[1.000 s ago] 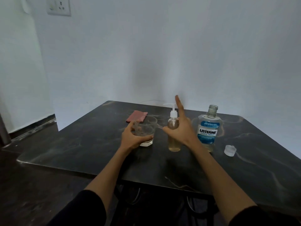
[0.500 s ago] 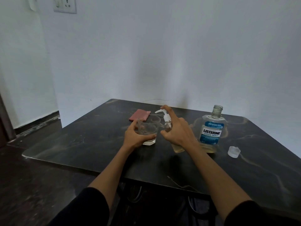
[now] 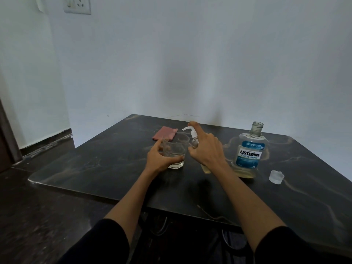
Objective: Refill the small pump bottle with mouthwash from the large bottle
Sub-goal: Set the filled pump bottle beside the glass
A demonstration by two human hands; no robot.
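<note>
My right hand (image 3: pixel 206 149) grips the small pump bottle (image 3: pixel 194 138), tilted left, with my index finger on its white pump head and the nozzle over a clear glass (image 3: pixel 176 149). My left hand (image 3: pixel 161 159) is wrapped around that glass, which stands on the dark table (image 3: pixel 95 164). A little liquid lies in the bottom of the glass. The large Listerine bottle (image 3: pixel 249 155) stands uncapped to the right, with a low level of yellowish liquid. Its clear cap (image 3: pixel 276 176) lies on the table further right.
A folded pink cloth (image 3: pixel 164 133) lies behind the glass. The table sits in a corner of white walls, its front edge near me. A wall socket (image 3: pixel 77 4) is high on the left.
My right hand closed around the pump bottle and tilted it left toward the glass; its index finger came down from pointing up onto the pump head. My left hand stayed on the glass.
</note>
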